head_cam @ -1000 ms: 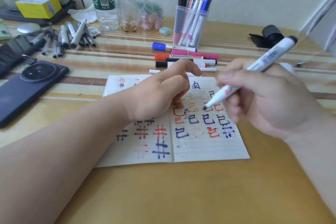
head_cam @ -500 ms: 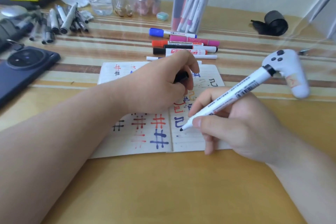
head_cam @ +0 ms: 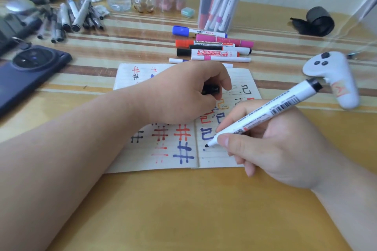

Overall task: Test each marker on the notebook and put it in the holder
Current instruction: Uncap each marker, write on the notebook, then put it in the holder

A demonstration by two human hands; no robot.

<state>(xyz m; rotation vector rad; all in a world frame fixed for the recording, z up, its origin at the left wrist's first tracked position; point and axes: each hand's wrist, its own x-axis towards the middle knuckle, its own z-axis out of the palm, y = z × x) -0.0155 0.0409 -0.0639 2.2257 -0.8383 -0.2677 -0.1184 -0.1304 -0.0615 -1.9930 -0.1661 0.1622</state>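
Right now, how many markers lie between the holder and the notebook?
7, back to front: blue-capped marker, pink marker, orange-capped marker, black-and-white marker, black-capped marker, two thin white markers, one partly behind the left hand.

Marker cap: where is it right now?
Head view, centre: the black cap is pinched in the left hand, which rests on the open notebook, just beyond the right hand that holds the uncapped marker.

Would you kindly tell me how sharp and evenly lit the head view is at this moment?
Head view: right hand and marker sharp; grey pens at far left smeared soft; light soft and even, shadows faint; pale glare streaks cross the table at upper right; wide-angle stretch swells the near forearms.
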